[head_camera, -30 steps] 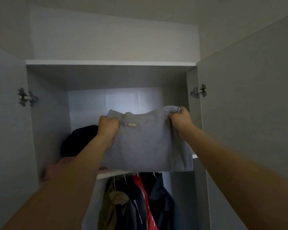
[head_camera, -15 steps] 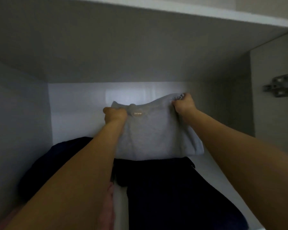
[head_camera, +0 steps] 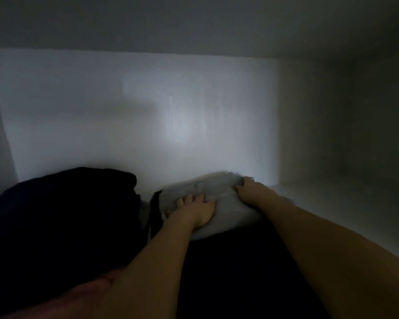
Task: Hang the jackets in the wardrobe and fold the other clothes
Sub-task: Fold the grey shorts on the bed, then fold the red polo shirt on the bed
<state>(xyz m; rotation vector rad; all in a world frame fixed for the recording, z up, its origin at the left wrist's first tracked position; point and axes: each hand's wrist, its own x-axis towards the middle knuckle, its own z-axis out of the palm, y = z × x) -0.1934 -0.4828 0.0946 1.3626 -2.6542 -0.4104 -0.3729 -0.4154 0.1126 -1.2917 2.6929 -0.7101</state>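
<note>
Low in the middle of the frame, a folded grey sweatshirt [head_camera: 217,203] lies on top of a flat dark garment [head_camera: 235,268] spread over the shelf, its far edge close to the white back panel [head_camera: 148,116]. Its soft knit cloth bulges into a rounded, pillow-like shape. The left hand [head_camera: 195,211] lies palm down on its near left part, fingers spread and nearly straight, pressing the cloth. The right hand [head_camera: 251,191] rests on its far right corner, fingers curled over the edge; how firmly they hold is blurred. Left of the sweatshirt sits a bulky dark navy pile [head_camera: 62,217], almost touching it, with a narrow gap between. A pinkish cloth [head_camera: 62,298] shows at the lower left. To the right, bare white shelf [head_camera: 327,203] runs to the side wall [head_camera: 355,123], leaving open room there
</note>
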